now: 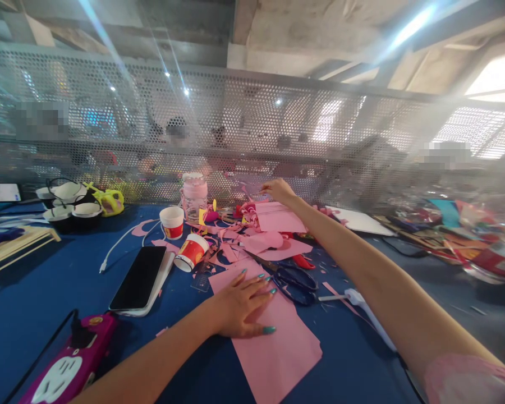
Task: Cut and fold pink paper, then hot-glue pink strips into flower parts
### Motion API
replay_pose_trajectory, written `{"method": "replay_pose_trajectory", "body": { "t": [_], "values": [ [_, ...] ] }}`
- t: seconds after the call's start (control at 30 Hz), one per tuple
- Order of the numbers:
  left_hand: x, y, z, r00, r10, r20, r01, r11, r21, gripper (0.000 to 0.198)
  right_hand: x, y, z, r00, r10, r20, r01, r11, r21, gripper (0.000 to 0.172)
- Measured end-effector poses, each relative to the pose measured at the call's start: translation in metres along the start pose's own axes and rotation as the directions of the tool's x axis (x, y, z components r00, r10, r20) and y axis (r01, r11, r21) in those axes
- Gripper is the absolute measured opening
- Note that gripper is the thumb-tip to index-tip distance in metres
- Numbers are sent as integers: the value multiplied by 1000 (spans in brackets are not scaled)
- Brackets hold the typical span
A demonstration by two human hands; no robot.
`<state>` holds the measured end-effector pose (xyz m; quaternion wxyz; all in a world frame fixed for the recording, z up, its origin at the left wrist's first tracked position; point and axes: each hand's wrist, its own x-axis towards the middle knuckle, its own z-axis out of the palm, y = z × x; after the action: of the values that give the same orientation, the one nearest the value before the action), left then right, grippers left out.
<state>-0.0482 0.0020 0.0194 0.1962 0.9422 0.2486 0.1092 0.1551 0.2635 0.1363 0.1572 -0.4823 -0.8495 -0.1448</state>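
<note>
The left hand (239,306) lies flat with fingers spread, pressing on one large pink paper sheet (278,348) that touches the left side of the one pair of black-handled scissors (297,280) on the blue worktop (46,286). Beyond the scissors, the right hand (278,191) curls its fingers over the far edge of one smaller pink paper sheet (280,217); whether it pinches that edge cannot be told. Left of the scissors are two cups, an upright red-and-white paper cup (171,222) and a tipped red-and-white paper cup (191,252), plus one black phone (138,278).
</note>
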Motion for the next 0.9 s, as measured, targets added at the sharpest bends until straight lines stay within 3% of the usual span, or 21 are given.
{"method": "replay_pose_trajectory", "body": {
  "t": [0.23, 0.43, 0.63, 0.77, 0.9],
  "values": [
    [1, -2, 3, 1000, 12, -3, -12, 1000, 7, 71, 3, -9, -14, 977, -200, 73, 208, 970, -127, 22],
    [0, -2, 3, 1000, 15, -3, -15, 1000, 13, 71, 0, -21, -15, 952, -286, 108, 303, 930, -206, 20],
    [0, -3, 6, 999, 30, -28, -29, 999, 25, 70, 3, -15, -8, 942, -297, 156, 324, 926, -194, 16],
    [0, -4, 6, 999, 32, -27, -32, 999, 18, 71, 10, -5, -3, 945, -273, 182, 301, 942, -147, 31],
    [1, -3, 6, 999, 33, -31, -32, 999, 20, 71, 16, 5, 2, 960, -228, 163, 246, 965, -96, 32]
  ]
}}
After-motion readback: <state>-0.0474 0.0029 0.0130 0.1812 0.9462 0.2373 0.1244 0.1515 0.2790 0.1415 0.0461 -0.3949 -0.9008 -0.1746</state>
